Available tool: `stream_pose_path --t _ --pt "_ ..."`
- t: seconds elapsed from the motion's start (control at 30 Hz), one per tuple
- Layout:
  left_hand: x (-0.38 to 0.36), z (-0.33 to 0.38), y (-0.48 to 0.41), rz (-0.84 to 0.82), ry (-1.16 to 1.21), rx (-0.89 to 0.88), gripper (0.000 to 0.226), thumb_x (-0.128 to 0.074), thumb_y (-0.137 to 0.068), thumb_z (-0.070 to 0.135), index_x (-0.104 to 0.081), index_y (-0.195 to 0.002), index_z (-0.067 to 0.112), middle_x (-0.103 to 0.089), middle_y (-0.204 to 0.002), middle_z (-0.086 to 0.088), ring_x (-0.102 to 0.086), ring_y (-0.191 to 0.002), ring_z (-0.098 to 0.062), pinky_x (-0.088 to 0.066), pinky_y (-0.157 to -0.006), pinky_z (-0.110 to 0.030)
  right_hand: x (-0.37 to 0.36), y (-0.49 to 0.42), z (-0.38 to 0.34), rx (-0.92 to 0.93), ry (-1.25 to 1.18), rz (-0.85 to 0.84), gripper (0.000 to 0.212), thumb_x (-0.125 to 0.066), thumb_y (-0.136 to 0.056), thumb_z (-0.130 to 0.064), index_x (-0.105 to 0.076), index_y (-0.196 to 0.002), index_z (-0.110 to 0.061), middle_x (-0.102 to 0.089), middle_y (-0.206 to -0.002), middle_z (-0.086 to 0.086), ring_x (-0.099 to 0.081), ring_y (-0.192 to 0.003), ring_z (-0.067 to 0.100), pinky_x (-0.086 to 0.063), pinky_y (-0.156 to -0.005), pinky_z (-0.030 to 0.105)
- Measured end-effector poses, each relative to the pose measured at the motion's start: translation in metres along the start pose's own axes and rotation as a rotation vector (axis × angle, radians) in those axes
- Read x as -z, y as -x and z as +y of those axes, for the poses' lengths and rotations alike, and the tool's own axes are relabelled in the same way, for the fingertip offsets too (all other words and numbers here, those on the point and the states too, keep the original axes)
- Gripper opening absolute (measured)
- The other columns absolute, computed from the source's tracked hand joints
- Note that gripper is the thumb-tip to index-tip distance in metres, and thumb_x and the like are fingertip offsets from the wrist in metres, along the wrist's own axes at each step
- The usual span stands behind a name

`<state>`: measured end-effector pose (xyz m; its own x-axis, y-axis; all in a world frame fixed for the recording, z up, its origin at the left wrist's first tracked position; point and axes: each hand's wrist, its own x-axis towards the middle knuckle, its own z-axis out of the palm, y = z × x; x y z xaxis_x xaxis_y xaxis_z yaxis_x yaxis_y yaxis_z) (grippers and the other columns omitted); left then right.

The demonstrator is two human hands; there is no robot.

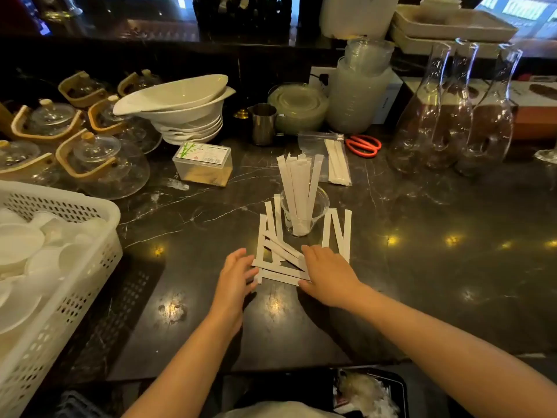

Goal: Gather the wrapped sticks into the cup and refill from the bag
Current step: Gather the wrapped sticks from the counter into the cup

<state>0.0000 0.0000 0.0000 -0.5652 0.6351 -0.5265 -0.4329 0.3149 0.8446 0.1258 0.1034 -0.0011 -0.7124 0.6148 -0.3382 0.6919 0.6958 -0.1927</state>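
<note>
Wrapped sticks lie loose and crossed on the dark counter, just in front of the clear cup, which already holds an upright bunch. Three more sticks lie right of the cup. Your left hand is open, fingertips touching the left edge of the pile; your right hand rests flat and open on its right side, grasping nothing. Judged by their look, the sticks are light, thin and paper-sleeved, likely to slide on the polished stone: sweep them together from both sides, square the ends, then pinch the bundle near mid-length. The cup seems light and top-heavy, so it could tip if knocked. Behind it lies the clear bag with a few sticks inside, beside red scissors. A toothpick box and a white basket stand well clear to the left.
</note>
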Motion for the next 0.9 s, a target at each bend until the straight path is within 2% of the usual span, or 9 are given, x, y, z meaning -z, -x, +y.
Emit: stream_pose_path --t 0.13,0.23,0.57,0.67,0.77,0.83,0.9 --pt "0.006 -0.01 -0.002 -0.011 0.015 0.043 0.017 -0.041 -0.091 0.021 -0.051 -0.104 0.015 -0.057 -0.102 -0.006 -0.057 -0.094 -0.021 -0.047 -0.076 -0.031 -0.003 -0.006 -0.003 -0.011 0.033 -0.018 0.039 -0.054 -0.085 -0.026 -0.041 -0.118 -0.009 -0.053 -0.118 0.013 -0.051 -0.105 0.027 -0.043 -0.088 0.036" --pt "0.006 -0.012 -0.002 -0.032 0.005 0.06 0.011 -0.041 -0.091 0.021 -0.052 -0.087 0.02 -0.057 -0.096 -0.006 -0.058 -0.087 -0.021 -0.048 -0.071 -0.03 -0.005 -0.008 -0.006 -0.005 0.048 -0.062 0.032 -0.05 -0.086 -0.02 -0.044 -0.114 -0.005 -0.054 -0.116 0.016 -0.052 -0.103 0.03 -0.043 -0.085 0.036" --pt "0.0 -0.018 -0.001 -0.127 -0.118 0.137 0.007 -0.047 -0.087 0.016 -0.054 -0.089 0.016 -0.062 -0.095 -0.01 -0.063 -0.092 -0.022 -0.049 -0.085 -0.035 -0.013 -0.008 -0.008 0.041 0.078 -0.164 0.022 -0.041 -0.091 -0.011 -0.045 -0.11 -0.002 -0.059 -0.11 0.02 -0.057 -0.097 0.034 -0.046 -0.079 0.039" --pt "-0.002 -0.018 -0.003 -0.136 -0.129 0.161 0.008 -0.048 -0.087 0.016 -0.053 -0.092 0.014 -0.063 -0.097 -0.01 -0.063 -0.094 -0.022 -0.05 -0.086 -0.035 -0.012 -0.007 -0.005 0.012 -0.016 -0.176 0.02 -0.038 -0.092 -0.01 -0.045 -0.109 -0.002 -0.059 -0.108 0.02 -0.058 -0.095 0.033 -0.044 -0.075 0.037" --pt "-0.004 -0.016 -0.007 -0.17 -0.13 0.173 0.023 -0.053 -0.086 0.02 -0.051 -0.107 0.011 -0.061 -0.108 -0.011 -0.06 -0.102 -0.023 -0.049 -0.09 -0.035 -0.005 -0.007 -0.007 -0.007 -0.178 -0.168 0.022 -0.037 -0.094 -0.013 -0.043 -0.113 -0.003 -0.059 -0.108 0.019 -0.056 -0.086 0.029 -0.043 -0.072 0.034" --pt "-0.007 -0.011 -0.008 -0.219 -0.105 0.163 0.027 -0.055 -0.085 0.026 -0.051 -0.109 0.013 -0.058 -0.112 -0.009 -0.057 -0.107 -0.023 -0.047 -0.092 -0.035 0.002 -0.007 -0.014 0.016 -0.342 -0.126 0.026 -0.036 -0.095 -0.016 -0.041 -0.116 -0.002 -0.058 -0.097 0.015 -0.051 -0.076 0.021 -0.043 -0.069 0.034" --pt "-0.011 -0.004 -0.01 -0.275 -0.059 0.127 0.028 -0.054 -0.084 0.032 -0.055 -0.106 0.015 -0.06 -0.109 -0.006 -0.056 -0.107 -0.022 -0.045 -0.093 -0.037 0.009 -0.007 -0.025 0.055 -0.547 -0.106 0.026 -0.033 -0.096 -0.021 -0.042 -0.114 -0.004 -0.054 -0.078 0.004 -0.05 -0.063 0.015 -0.047 -0.065 0.033"
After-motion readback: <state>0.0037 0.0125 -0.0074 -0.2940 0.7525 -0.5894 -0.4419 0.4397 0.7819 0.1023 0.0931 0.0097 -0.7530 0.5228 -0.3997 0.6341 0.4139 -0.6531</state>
